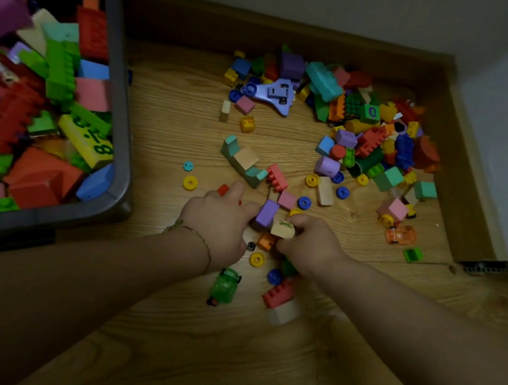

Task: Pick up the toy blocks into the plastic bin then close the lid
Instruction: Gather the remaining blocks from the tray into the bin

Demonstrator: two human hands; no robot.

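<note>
Toy blocks lie scattered on the wooden floor, with a dense pile (369,124) at the far right. The grey plastic bin (122,121) stands open at the left, holding several blocks. My left hand (220,223) curls its fingers round a purple block (266,212) at the floor's middle. Beside it, my right hand (311,243) pinches a cream wooden block (283,229) with a green mark. An orange block (266,241) lies between and under my hands. No lid is in view.
A purple toy plane (277,93) lies at the back. A green toy car (224,285) and a red brick (279,293) sit near my wrists. An orange toy car (401,234) rests right. Walls and a skirting board close the corner behind and right.
</note>
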